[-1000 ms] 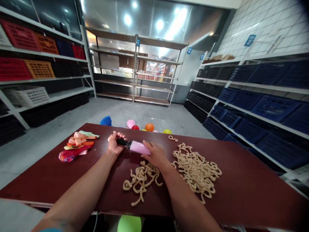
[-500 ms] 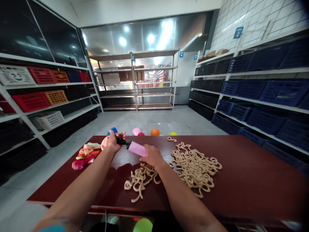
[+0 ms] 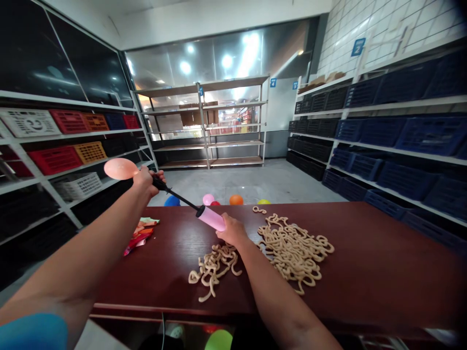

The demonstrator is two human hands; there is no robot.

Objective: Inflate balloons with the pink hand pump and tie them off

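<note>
A balloon pump (image 3: 211, 218) with a pink barrel and black rod is stretched between my hands above the table. My right hand (image 3: 233, 230) is wrapped round the barrel's near end. At the pump's black handle end, my left hand (image 3: 146, 181) is closed, also pinching the neck of a peach balloon (image 3: 120, 168). That balloon is partly inflated and points left. Limp balloons (image 3: 140, 234) in red, orange and pale green lie on the table's left, partly hidden behind my left forearm. Beige twisted snack-like curls (image 3: 295, 250) form a large heap right of my right forearm, with a smaller pile (image 3: 215, 267) to its left.
The dark red table (image 3: 372, 262) spans the front. Beyond its far edge are inflated balloons: blue (image 3: 172, 201), pink (image 3: 208, 199), orange (image 3: 236, 200) and yellow. A green balloon (image 3: 219, 340) sits below the near edge. Shelves with crates (image 3: 426, 136) line both sides.
My left hand has moved up and left, drawing the black rod out of the pink barrel. The peach balloon has risen with it and looks fuller. My right hand has barely moved.
</note>
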